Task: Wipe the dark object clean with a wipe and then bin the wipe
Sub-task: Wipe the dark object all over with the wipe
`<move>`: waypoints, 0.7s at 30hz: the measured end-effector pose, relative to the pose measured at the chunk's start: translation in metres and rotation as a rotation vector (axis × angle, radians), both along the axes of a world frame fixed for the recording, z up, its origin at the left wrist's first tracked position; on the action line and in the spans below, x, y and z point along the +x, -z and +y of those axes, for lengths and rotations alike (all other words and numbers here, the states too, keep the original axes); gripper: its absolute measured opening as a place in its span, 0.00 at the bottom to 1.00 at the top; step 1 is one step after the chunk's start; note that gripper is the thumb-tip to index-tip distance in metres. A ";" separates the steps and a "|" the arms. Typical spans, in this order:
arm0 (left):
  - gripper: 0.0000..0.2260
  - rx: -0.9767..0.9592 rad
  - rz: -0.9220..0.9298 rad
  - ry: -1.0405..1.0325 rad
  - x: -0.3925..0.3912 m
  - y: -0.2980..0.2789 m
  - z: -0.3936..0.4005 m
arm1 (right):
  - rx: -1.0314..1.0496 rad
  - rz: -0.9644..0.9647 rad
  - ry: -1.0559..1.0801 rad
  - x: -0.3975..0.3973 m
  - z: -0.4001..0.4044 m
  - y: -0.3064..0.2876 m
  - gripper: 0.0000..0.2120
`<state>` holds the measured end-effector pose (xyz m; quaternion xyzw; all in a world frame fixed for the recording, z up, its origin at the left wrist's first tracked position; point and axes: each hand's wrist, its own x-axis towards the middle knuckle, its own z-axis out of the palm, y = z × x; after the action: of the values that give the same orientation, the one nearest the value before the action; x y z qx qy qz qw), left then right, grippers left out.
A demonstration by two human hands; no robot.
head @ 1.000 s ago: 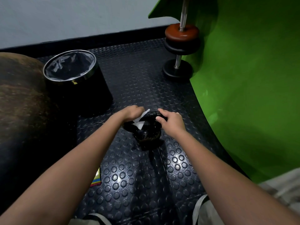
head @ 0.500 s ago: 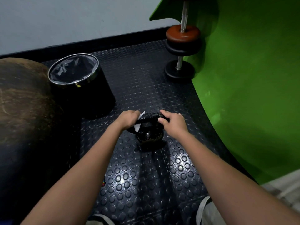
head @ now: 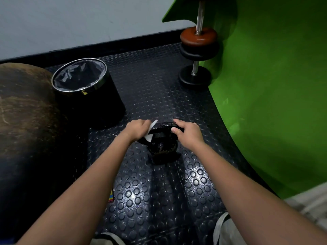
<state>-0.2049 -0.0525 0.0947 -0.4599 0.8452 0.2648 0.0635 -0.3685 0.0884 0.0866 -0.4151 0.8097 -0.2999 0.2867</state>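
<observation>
Floor (head: 159, 188): dark rubber matting with raised round studs, glossy where light catches it in the near middle. Wall (head: 79, 20) at the back: pale grey, with a black skirting strip (head: 113, 45) along its foot. Right side: a large bright green curved surface (head: 276, 89) rising from the floor. Left: a big rounded brown mass (head: 24, 110), scuffed, its lower part in shadow. Lighting dim and uneven; the left edge is darkest.

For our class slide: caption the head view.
Left hand wipes kettlebell handle with wipe; right hand steadies it.
</observation>
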 end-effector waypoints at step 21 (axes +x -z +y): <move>0.15 -0.497 0.589 -0.295 -0.008 0.033 0.077 | -0.008 0.005 0.019 0.001 -0.001 0.002 0.22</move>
<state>-0.2133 0.0248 0.0613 -0.4822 0.7903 0.1791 -0.3328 -0.3675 0.0878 0.0845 -0.4092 0.8132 -0.3046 0.2801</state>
